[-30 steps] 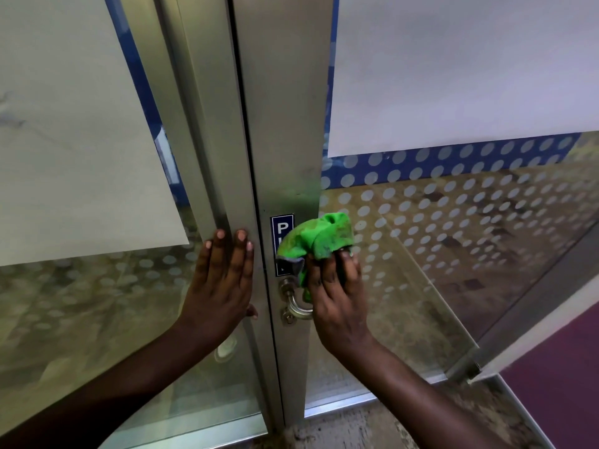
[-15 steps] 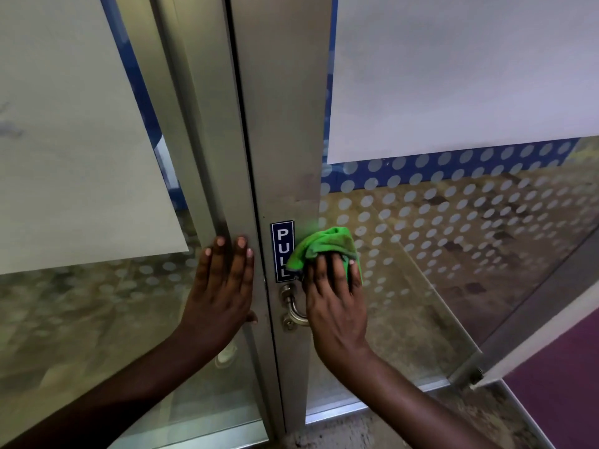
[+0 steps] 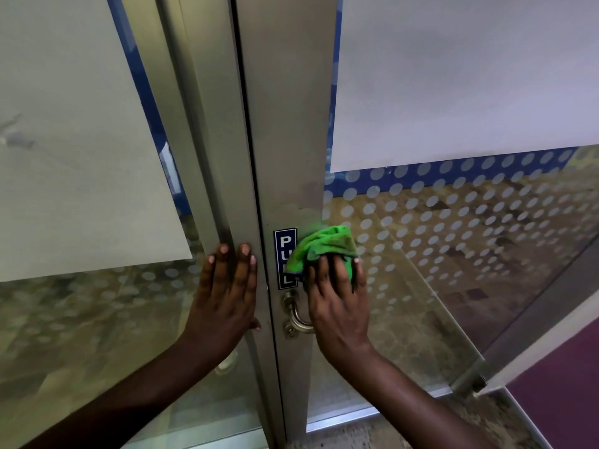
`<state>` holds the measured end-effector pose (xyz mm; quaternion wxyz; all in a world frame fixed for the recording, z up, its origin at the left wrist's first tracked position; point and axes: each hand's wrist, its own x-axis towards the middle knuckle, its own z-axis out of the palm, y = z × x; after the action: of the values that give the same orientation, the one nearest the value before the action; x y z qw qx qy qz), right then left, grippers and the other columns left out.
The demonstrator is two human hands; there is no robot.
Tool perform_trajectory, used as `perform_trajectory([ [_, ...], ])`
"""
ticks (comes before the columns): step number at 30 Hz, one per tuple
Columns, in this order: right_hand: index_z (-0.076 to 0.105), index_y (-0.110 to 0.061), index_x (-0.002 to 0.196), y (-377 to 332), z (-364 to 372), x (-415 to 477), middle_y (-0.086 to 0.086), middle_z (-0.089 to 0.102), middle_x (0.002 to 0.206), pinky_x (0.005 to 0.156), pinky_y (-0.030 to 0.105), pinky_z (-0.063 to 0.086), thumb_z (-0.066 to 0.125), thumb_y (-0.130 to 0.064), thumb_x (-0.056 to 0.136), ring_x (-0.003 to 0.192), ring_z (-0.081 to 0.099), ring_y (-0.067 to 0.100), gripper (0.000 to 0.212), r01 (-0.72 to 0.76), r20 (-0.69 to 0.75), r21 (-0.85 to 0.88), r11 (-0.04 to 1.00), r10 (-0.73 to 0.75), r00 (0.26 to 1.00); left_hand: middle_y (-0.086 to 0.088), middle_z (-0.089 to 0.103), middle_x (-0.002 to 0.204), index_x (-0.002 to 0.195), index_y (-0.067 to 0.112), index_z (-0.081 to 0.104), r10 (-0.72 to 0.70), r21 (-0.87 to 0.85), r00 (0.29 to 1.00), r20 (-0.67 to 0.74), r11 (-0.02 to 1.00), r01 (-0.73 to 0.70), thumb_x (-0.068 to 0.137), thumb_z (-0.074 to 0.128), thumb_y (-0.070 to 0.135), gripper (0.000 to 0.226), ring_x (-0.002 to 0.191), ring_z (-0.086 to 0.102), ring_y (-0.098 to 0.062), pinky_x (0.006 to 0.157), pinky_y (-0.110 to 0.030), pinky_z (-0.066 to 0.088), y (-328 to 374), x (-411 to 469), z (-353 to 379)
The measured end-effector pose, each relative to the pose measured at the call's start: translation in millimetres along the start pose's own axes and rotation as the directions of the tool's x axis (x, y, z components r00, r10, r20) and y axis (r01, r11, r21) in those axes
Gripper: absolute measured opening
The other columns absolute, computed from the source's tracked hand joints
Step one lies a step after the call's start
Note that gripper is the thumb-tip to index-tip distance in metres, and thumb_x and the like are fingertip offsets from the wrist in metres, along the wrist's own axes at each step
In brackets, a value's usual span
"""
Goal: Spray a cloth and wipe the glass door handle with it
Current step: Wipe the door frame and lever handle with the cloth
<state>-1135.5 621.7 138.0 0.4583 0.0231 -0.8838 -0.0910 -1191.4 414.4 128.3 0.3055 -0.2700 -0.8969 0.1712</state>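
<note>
A green cloth (image 3: 324,246) is bunched against the metal door frame (image 3: 288,124), over the upper part of the curved metal door handle (image 3: 296,315). My right hand (image 3: 338,303) presses the cloth there, fingers on top of it, and hides most of the handle; only the handle's lower curve and its two mounts show. The cloth overlaps the right edge of a blue PULL sign (image 3: 285,259). My left hand (image 3: 227,296) lies flat, fingers together, on the neighbouring door's frame and holds nothing. No spray bottle is visible.
Both glass doors carry frosted dots and large white sheets (image 3: 453,76). A second glass panel (image 3: 534,345) angles away at the lower right, with a purple floor (image 3: 567,393) beyond it. A metal threshold (image 3: 340,419) runs along the bottom.
My right hand has kept the cloth on the top of the handle, shifting it slightly so it covers more of the PULL sign than half a second ago. The left hand stays put.
</note>
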Motion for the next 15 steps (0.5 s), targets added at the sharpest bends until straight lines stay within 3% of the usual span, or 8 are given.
perform_trajectory([
  [3,0.069,-0.004,0.113,-1.7,-12.6,-2.6,0.019,0.066,0.120,0.093,0.060,0.046,0.043,-0.015,0.088,0.118,0.040,0.035,0.038,-0.127,0.058,-0.014,0.992,0.127,0.990,-0.034,0.000,0.161,0.151,-0.013,0.014,-0.004,0.006,1.000,0.007,1.000,0.004,0.056,0.068,0.066,0.134,0.147,-0.001,-0.057,0.120,-0.064,-0.002,1.0,0.5,0.7],
  [5,0.066,-0.003,0.117,-6.6,-23.0,1.7,0.020,0.066,0.121,0.092,0.058,0.046,0.045,-0.013,0.089,0.118,0.042,0.035,0.036,-0.183,0.007,0.024,0.983,0.183,0.983,-0.035,0.001,0.160,0.151,-0.013,0.014,-0.011,0.013,1.000,-0.012,1.000,0.011,0.061,0.061,0.067,0.129,0.146,-0.001,-0.058,0.120,-0.064,-0.003,2.8,0.1,0.0],
  [7,0.062,-0.001,0.121,-12.1,-31.9,10.0,0.024,0.064,0.121,0.093,0.057,0.046,0.051,-0.007,0.091,0.118,0.044,0.038,0.032,-0.199,-0.096,0.079,0.977,0.206,0.974,-0.035,0.000,0.160,0.150,-0.014,0.014,-0.013,0.027,1.000,-0.028,1.000,0.013,0.053,0.072,0.067,0.140,0.146,-0.002,-0.058,0.120,-0.065,-0.003,4.2,0.7,-1.9],
  [11,0.061,0.001,0.120,-14.6,-43.3,33.5,0.028,0.064,0.119,0.088,0.055,0.047,0.066,-0.002,0.088,0.119,0.044,0.041,0.033,-0.156,-0.253,0.157,0.975,0.192,0.948,-0.034,-0.006,0.160,0.150,-0.014,0.011,-0.028,0.028,0.999,-0.034,0.999,0.029,0.035,0.086,0.066,0.159,0.146,-0.005,-0.057,0.120,-0.064,-0.003,6.0,2.8,-9.7],
  [15,0.068,-0.004,0.116,-8.2,-50.3,62.6,0.020,0.064,0.124,0.089,0.047,0.044,0.055,-0.007,0.094,0.122,0.041,0.035,0.026,-0.052,-0.281,0.121,0.991,0.084,0.956,-0.034,0.002,0.160,0.150,-0.014,0.013,-0.033,0.032,0.999,-0.002,0.999,0.033,0.034,0.087,0.065,0.159,0.147,-0.006,-0.056,0.120,-0.063,-0.002,5.1,2.4,-14.3],
])
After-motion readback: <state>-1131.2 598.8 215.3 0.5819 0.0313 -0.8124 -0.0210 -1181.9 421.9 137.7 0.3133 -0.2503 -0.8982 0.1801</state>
